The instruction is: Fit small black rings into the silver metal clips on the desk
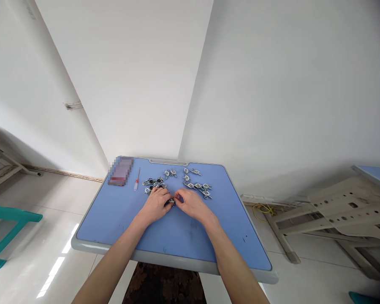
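My left hand [157, 203] is closed around a small metal part [170, 202] low on the blue table [190, 236]. Touching or nearly touching the same part, my right hand [190, 202] has its thumb and forefinger pinched; what lies between them is too small to name. A cluster of metal parts with black round pieces [152, 182] sits just beyond my left hand. Beyond my right hand lie several silver metal parts [198, 185], and two more [170, 173] rest near the middle of the far side.
A screwdriver [136, 180] with a clear and red handle lies left of the parts, beside a blurred dark reddish flat object [120, 171]. Green stools [15, 213] stand at left, another desk [342, 207] at right. A wall rises behind the table.
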The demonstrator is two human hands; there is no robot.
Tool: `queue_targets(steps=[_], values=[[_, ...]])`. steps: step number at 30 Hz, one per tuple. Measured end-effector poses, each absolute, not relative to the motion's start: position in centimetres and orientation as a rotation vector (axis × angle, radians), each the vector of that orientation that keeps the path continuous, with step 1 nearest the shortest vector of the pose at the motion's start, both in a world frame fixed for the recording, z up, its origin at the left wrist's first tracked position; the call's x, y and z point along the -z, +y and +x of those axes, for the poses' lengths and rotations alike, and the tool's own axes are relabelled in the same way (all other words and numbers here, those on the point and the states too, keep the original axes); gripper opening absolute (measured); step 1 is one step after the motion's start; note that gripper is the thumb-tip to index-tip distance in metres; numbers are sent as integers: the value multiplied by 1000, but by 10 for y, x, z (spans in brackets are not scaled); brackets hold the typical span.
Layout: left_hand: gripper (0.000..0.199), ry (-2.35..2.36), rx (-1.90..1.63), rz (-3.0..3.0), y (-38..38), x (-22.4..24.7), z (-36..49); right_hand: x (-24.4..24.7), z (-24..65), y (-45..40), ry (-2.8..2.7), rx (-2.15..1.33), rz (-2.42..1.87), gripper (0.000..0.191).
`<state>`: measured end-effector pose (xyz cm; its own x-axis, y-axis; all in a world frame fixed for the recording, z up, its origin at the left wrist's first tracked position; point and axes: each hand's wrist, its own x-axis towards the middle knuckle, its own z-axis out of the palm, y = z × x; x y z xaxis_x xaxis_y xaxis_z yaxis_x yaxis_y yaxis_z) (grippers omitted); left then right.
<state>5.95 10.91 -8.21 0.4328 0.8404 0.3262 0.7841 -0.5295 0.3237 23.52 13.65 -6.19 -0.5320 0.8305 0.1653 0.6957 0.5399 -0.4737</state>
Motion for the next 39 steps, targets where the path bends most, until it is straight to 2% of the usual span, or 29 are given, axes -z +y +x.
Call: queue_targets(steps=[9, 17, 29, 39], values=[[15, 1439, -694, 2531, 109, 83, 59, 62, 238, 145, -2231, -533, -1223, 12], [12, 1465, -695, 2516, 109, 81, 58, 73, 227, 151, -2301, -545, -1238, 14], [6, 1463, -820, 2343, 110, 79, 51, 64, 225, 149, -2315, -655, -1183, 19], [13, 1461, -814, 2312, 110, 79, 50, 58, 236, 140, -2430, -778, -1205, 19]])
